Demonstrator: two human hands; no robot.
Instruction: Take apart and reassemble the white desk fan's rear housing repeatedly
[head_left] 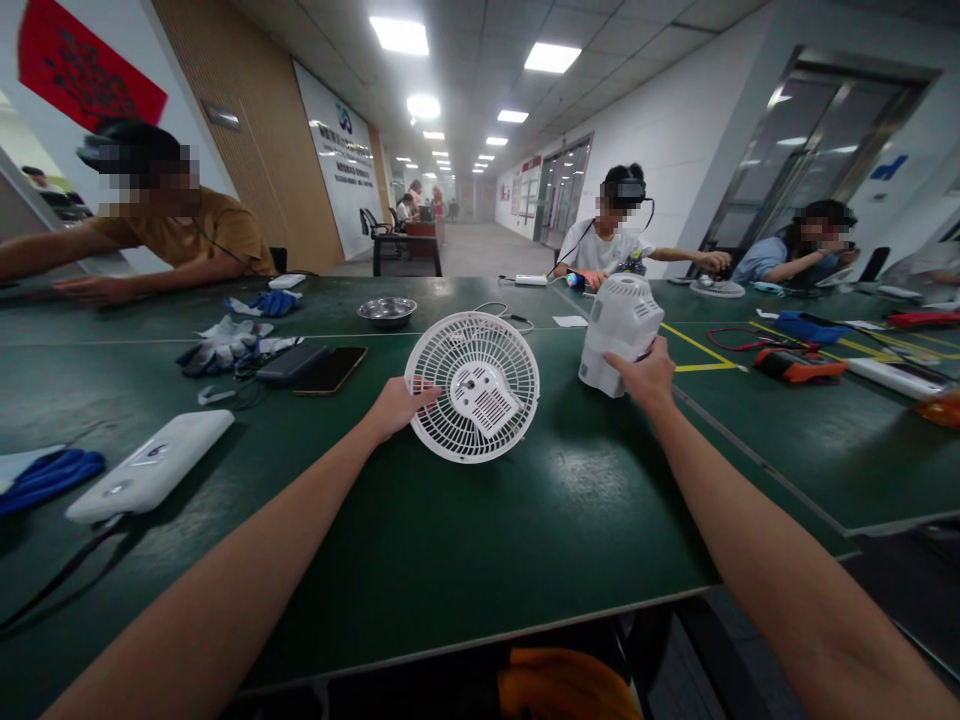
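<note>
My left hand (400, 405) grips the left rim of a round white fan grille (474, 388), its fingers closed on the slats. The grille is tilted up, and a vented housing (486, 400) shows at its centre. In my right hand (646, 372) is a white plastic fan base (616, 325), held from its right side with the thumb across the front. The base stands upright, with slots along its upper part; whether it touches the table I cannot tell. A thin white cable (491, 306) shows behind the grille.
On the green table (480, 560) lie a metal bowl (387, 310), a phone (331, 371), gloves (225, 345) and a white power bank (154, 465). To the right are an orange-black multimeter (801, 366) and yellow tape lines (705, 345). Several people sit around the table.
</note>
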